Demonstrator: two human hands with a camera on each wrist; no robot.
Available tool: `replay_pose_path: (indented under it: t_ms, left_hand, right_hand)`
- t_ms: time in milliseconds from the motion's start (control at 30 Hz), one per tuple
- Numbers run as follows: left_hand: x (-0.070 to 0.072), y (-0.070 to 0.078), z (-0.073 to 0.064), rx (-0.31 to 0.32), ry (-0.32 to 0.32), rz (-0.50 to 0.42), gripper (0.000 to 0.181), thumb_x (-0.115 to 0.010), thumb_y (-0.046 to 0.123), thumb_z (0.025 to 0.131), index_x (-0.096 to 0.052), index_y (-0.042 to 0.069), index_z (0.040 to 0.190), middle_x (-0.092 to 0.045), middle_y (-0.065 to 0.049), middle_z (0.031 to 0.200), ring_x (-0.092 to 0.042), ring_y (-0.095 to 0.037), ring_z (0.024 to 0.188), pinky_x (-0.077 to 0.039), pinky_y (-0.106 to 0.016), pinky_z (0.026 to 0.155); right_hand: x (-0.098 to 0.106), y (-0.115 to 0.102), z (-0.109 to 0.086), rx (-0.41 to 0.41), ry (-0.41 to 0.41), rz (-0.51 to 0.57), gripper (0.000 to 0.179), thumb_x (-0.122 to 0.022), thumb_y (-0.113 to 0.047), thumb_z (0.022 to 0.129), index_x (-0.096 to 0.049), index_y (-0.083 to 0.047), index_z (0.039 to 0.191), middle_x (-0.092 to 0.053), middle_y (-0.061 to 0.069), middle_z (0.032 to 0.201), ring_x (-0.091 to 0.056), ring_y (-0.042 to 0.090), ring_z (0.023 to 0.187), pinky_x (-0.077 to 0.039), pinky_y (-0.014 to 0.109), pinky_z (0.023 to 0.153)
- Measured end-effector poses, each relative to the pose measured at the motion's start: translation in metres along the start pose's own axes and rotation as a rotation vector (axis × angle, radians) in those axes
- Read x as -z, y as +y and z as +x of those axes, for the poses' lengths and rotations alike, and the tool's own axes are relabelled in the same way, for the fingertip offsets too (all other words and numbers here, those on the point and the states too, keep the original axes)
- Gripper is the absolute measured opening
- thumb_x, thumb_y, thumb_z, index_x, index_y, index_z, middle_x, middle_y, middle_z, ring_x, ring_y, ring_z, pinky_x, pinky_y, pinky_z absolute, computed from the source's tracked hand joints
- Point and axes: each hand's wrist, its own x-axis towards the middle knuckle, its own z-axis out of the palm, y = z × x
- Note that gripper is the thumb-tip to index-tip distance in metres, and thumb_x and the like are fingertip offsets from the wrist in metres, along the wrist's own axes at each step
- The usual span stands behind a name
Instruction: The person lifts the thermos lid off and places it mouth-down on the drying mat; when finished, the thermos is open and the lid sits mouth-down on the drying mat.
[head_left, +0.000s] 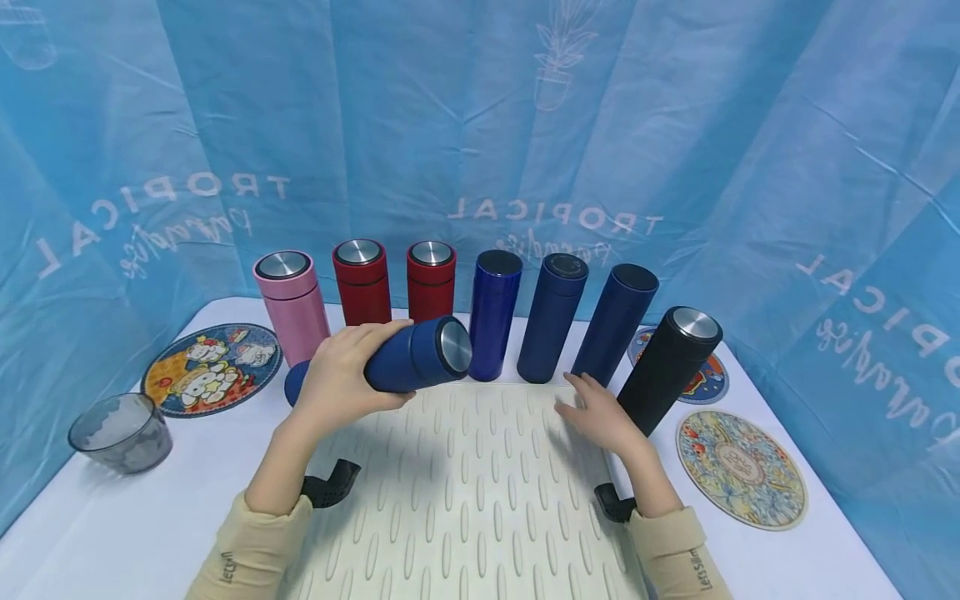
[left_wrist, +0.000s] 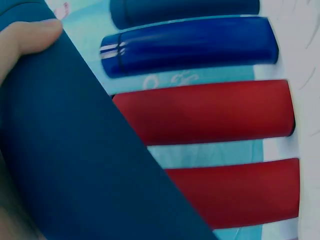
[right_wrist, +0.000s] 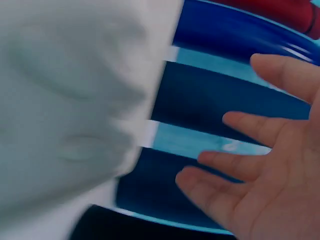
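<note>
My left hand [head_left: 341, 371] grips a dark blue thermos bottle [head_left: 423, 358] with a silver-topped lid. The bottle lies tilted over the mat, lid to the right, its base showing left of the hand; the left wrist view has its side [left_wrist: 90, 140] up close, thumb on it. My right hand [head_left: 600, 417] is empty, fingers spread, by a navy bottle [head_left: 618, 321] and a black bottle [head_left: 667, 367]. Also upright in the row are another navy bottle [head_left: 553, 321], a glossy blue one [head_left: 495, 317], two red ones [head_left: 431, 287] and a pink one [head_left: 294, 308].
A pale mat with raised oval bumps [head_left: 465, 500] covers the table's middle. At left are a smoky glass bowl [head_left: 127, 433] and a round cartoon mat [head_left: 213, 367]. A floral round mat [head_left: 742, 467] lies at right, another patterned one [head_left: 708, 379] behind the black bottle. Blue curtain [head_left: 480, 125] surrounds the table.
</note>
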Motion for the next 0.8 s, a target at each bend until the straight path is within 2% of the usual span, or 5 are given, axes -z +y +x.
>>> replay_pose_path:
  t_ms: [200, 400, 500, 600, 800]
  left_hand:
    - [-0.019, 0.005, 0.001, -0.051, -0.028, 0.189, 0.083, -0.084, 0.035, 0.057, -0.05, 0.024, 0.131, -0.058, -0.01, 0.116, -0.05, -0.031, 0.108, -0.039, -0.056, 0.086]
    - [-0.033, 0.008, 0.001, -0.098, -0.058, 0.327, 0.081, -0.083, 0.035, 0.057, -0.051, 0.026, 0.13, -0.059, -0.008, 0.114, -0.051, -0.031, 0.105, -0.039, -0.052, 0.085]
    - [-0.038, 0.009, 0.0, -0.138, -0.058, 0.389, 0.081, -0.083, 0.037, 0.056, -0.052, 0.026, 0.13, -0.06, -0.007, 0.112, -0.052, -0.03, 0.103, -0.039, -0.05, 0.085]
    - [-0.043, 0.009, -0.001, -0.171, -0.048, 0.413, 0.082, -0.085, 0.038, 0.054, -0.053, 0.026, 0.129, -0.06, -0.007, 0.11, -0.053, -0.03, 0.101, -0.039, -0.049, 0.084]
    - [-0.049, 0.013, -0.003, -0.187, -0.058, 0.423, 0.085, -0.087, 0.042, 0.052, -0.054, 0.027, 0.128, -0.061, -0.007, 0.108, -0.054, -0.031, 0.1, -0.038, -0.05, 0.085]
  right_hand:
    - [0.014, -0.03, -0.007, 0.104, 0.072, 0.102, 0.062, -0.053, -0.036, 0.092, -0.031, -0.012, 0.144, -0.02, 0.019, 0.15, -0.02, 0.038, 0.137, -0.025, 0.059, 0.104]
    - [0.02, -0.061, -0.014, 0.212, 0.12, 0.318, 0.06, -0.053, -0.036, 0.093, -0.029, -0.018, 0.145, -0.022, 0.011, 0.151, -0.037, 0.035, 0.129, -0.036, 0.052, 0.1]
    - [0.018, -0.073, -0.016, 0.192, 0.106, 0.386, 0.06, -0.052, -0.041, 0.092, -0.029, -0.022, 0.144, -0.024, 0.008, 0.15, -0.045, 0.032, 0.124, -0.041, 0.051, 0.096]
    - [0.011, -0.08, -0.016, 0.164, 0.074, 0.425, 0.058, -0.05, -0.042, 0.093, -0.028, -0.025, 0.144, -0.023, 0.007, 0.15, -0.054, 0.03, 0.113, -0.044, 0.049, 0.091]
    - [-0.006, -0.087, -0.015, 0.128, -0.037, 0.601, 0.06, -0.046, -0.044, 0.094, -0.025, -0.021, 0.145, -0.022, 0.011, 0.15, -0.056, 0.031, 0.11, -0.05, 0.043, 0.085]
